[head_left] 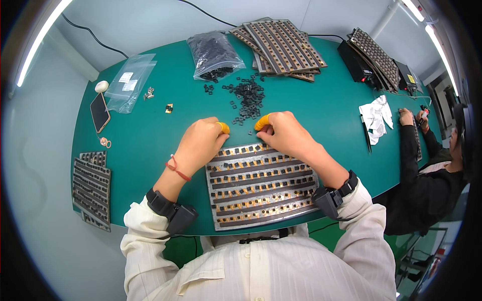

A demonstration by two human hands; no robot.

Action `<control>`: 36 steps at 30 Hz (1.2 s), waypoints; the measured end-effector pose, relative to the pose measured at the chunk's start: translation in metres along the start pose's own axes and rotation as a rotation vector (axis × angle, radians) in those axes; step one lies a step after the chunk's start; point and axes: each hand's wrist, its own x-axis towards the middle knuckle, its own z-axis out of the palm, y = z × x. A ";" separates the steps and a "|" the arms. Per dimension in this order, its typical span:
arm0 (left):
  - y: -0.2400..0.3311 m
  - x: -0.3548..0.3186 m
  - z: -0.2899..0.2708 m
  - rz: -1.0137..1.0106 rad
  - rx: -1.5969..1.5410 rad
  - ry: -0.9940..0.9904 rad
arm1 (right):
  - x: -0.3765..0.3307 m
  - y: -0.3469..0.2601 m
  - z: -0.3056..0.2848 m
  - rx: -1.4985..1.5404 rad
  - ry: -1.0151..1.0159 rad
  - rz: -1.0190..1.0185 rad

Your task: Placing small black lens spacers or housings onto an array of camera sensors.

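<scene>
A metal tray [262, 190] with rows of small black square parts on orange-gold strips lies in front of me. My left hand [200, 141] is over its far left corner, the fingers curled together and an orange finger cot on one fingertip. My right hand [287, 134] rests at the tray's far edge, thumb and index finger pinched, with an orange finger cot too. Whatever either pinch holds is too small or hidden to make out. Just beyond my fingertips a heap of loose small black square parts [248, 98] spreads on the green table [170, 133].
A plastic bag of black parts [213, 50] and stacked trays [283, 45] stand at the back. Left are an empty bag [131, 83], a phone [100, 113] and more trays [91, 190]. Right are white tissue [376, 118], tweezers [366, 134], black boxes [355, 61] and a co-worker [427, 175].
</scene>
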 end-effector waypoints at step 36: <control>0.096 -0.131 -0.004 0.129 0.124 -0.210 | -0.170 0.016 -0.010 -0.182 0.037 -0.106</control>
